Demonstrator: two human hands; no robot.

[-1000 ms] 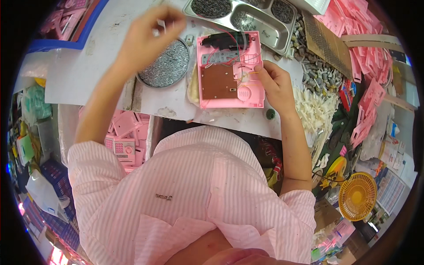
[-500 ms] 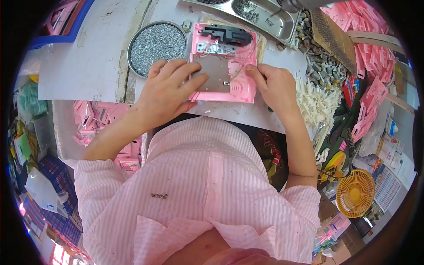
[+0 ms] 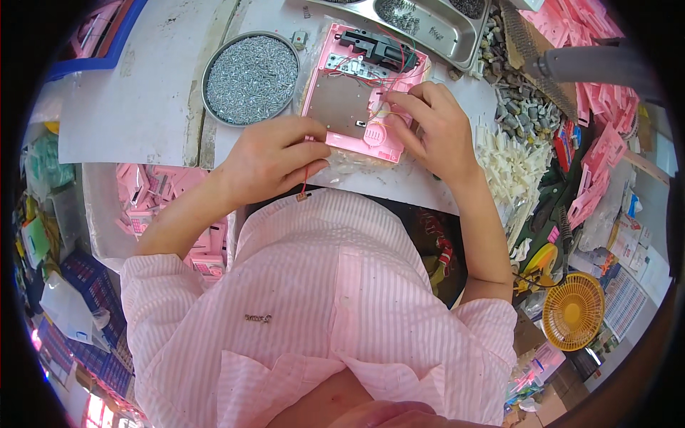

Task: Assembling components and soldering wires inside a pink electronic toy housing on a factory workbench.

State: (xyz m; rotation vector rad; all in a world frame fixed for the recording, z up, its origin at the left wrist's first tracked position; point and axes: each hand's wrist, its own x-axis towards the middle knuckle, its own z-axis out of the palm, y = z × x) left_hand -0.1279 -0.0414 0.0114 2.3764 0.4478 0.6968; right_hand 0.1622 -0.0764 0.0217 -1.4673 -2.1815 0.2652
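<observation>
In front of me a pink plastic panel [image 3: 320,102] lies tilted, its inner side up. It carries a black mechanism [image 3: 378,50], a metal strip [image 3: 357,66], a grey-brown plate [image 3: 335,100] and thin wires. My left hand [image 3: 275,153] is closed at the panel's near left corner, pinching a red wire [image 3: 307,173]. From it a small brown part [image 3: 303,195] dangles over the table's near edge. My right hand [image 3: 435,128] is at the panel's right side. Its forefinger and thumb are apart around the loose wires, above a round pink speaker grille [image 3: 375,134].
A round tray of small screws [image 3: 251,80] stands left of the panel. Behind are a metal tray of springs [image 3: 421,28] and a grey tool-like cylinder [image 3: 578,64]. To the right lie piles of metal parts [image 3: 521,107], white pieces [image 3: 510,164] and pink pieces [image 3: 606,153].
The panel has turned slightly clockwise. My left hand has come off the plate to its near corner and now pinches the red wire, its end part hanging. My right fingers moved further over the panel.
</observation>
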